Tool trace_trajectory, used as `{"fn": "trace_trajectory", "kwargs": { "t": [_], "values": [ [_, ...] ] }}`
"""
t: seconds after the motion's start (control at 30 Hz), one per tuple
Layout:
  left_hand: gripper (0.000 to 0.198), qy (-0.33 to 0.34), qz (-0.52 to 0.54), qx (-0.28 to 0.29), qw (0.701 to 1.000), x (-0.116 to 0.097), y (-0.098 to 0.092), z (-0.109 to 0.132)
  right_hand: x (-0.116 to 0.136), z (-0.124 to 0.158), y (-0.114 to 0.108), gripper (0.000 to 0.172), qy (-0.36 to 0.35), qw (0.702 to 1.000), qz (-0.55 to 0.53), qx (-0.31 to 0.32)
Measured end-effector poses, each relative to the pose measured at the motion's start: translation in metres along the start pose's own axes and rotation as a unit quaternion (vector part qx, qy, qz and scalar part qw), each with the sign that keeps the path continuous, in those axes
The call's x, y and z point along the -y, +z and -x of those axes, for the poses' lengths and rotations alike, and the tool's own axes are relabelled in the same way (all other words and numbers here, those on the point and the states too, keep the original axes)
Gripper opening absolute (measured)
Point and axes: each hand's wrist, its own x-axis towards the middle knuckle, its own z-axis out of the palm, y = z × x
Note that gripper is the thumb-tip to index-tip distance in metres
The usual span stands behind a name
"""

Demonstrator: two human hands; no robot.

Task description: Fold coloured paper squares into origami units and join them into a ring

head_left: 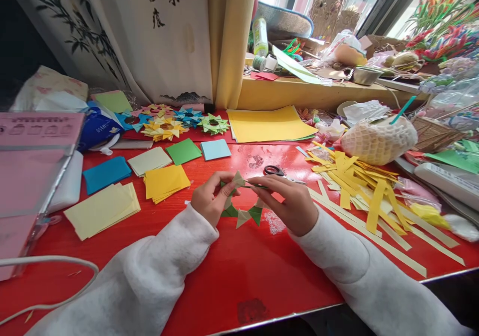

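Note:
Both hands hold a partly built ring of folded paper points [244,214], green and pale cream, just above the red table [232,276]. My left hand [210,196] pinches the ring's left side, fingers curled round it. My right hand [290,200] grips the right side and pinches a piece at the top. White sleeves cover both arms. Black-handled scissors [275,170] lie just beyond my right hand.
Stacks of coloured paper squares [164,181] lie to the left, with finished paper stars [213,124] behind them. A large yellow sheet [267,124] lies at the back. Yellow strips and scraps [359,181] spread to the right. A pink box [30,166] stands far left.

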Motion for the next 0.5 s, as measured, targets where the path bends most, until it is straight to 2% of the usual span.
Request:
{"fn": "trace_trajectory", "kwargs": {
  "t": [0.1, 0.17, 0.37, 0.5],
  "values": [
    [0.018, 0.002, -0.001, 0.011, 1.000, 0.0008, -0.0001, -0.0005, -0.0033, -0.0016, -0.0013, 0.018, 0.053, 0.997, -0.057, 0.029],
    [0.018, 0.004, 0.000, 0.018, 1.000, 0.0011, -0.0004, -0.0005, -0.0044, -0.0022, -0.0010, 0.018, 0.062, 0.995, -0.078, 0.030],
    [0.019, 0.004, -0.001, 0.029, 1.000, 0.0009, -0.0008, -0.0001, -0.0026, -0.0020, 0.0012, 0.017, 0.063, 0.996, -0.063, 0.026],
    [0.020, 0.007, -0.003, 0.039, 0.999, 0.0006, -0.0010, 0.0005, -0.0012, -0.0006, 0.0027, 0.015, 0.091, 0.994, -0.061, 0.017]
  ]
}}
